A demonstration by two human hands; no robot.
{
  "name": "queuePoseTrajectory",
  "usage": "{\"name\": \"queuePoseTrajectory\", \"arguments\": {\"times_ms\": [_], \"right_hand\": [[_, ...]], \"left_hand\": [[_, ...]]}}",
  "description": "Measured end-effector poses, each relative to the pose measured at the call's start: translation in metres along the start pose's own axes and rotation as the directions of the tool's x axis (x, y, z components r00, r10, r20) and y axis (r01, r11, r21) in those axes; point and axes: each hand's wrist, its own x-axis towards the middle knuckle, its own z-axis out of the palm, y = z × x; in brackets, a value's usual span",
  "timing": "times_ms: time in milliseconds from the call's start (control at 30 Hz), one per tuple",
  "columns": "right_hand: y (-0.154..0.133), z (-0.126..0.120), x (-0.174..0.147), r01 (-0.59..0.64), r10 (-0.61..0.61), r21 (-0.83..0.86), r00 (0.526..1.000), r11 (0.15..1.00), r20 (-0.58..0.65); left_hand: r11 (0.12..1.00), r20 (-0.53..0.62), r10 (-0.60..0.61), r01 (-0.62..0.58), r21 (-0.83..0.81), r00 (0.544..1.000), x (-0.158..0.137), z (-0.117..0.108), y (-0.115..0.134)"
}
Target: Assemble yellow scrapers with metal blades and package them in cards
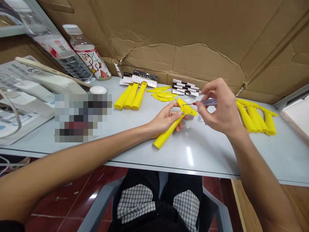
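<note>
My left hand [166, 120] is closed round a yellow plastic T-shaped handle [166, 133], near its crosspiece. The handle slants, with its round hollow end toward me. In my right hand [220, 108] is a screwdriver [209, 102] with a clear grip, pinched between the fingers. Its thin shaft points left, and the tip meets the handle's crosspiece at a small screw spot. Another small screw shows toward the crosspiece's right end. Small screws [200, 118] lie on the table just below my right fingers, partly hidden by them.
Yellow handles with black-and-white cards [145, 78] lie behind left, beside flat yellow strips [164, 95] and a stack of white cards [184, 87]. Several yellow T-shaped handles [256, 116] lie right. Bottles [89, 54] stand back left. Cardboard [193, 48] walls the grey table's [135, 154] back.
</note>
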Motion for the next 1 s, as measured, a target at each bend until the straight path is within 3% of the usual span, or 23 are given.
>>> {"name": "queuePoseTrajectory", "arguments": {"times_ms": [233, 467, 567, 667, 800, 1000], "right_hand": [[0.014, 0.009, -0.004, -0.088, 0.104, 0.158, 0.990, 0.983, -0.094], [-0.002, 0.001, -0.001, 0.079, -0.084, -0.051, 0.990, 0.996, -0.112], [-0.004, -0.001, -0.001, 0.089, -0.098, -0.098, 0.991, 0.991, -0.089], [0.001, 0.002, -0.001, 0.155, -0.166, -0.086, 0.976, 0.984, -0.144], [0.007, 0.005, 0.000, 0.157, -0.175, -0.103, 0.964, 0.982, -0.200], [0.008, 0.002, 0.001, 0.182, -0.208, -0.153, 0.961, 0.971, -0.181]], "left_hand": [[1.000, 0.030, -0.013, 0.012, 0.019, 0.999, 0.000, -0.001, 0.000], [0.998, 0.056, -0.052, 0.053, -0.022, 0.997, -0.001, 0.000, 0.004], [0.996, 0.036, -0.067, 0.069, -0.053, 0.997, 0.000, 0.000, 0.004], [0.995, 0.029, -0.074, 0.076, -0.063, 0.997, 0.000, 0.000, 0.004], [0.995, 0.019, -0.086, 0.087, -0.048, 0.996, 0.000, 0.000, 0.004], [0.994, -0.005, -0.090, 0.090, -0.069, 0.996, 0.000, 0.001, 0.005]]}}
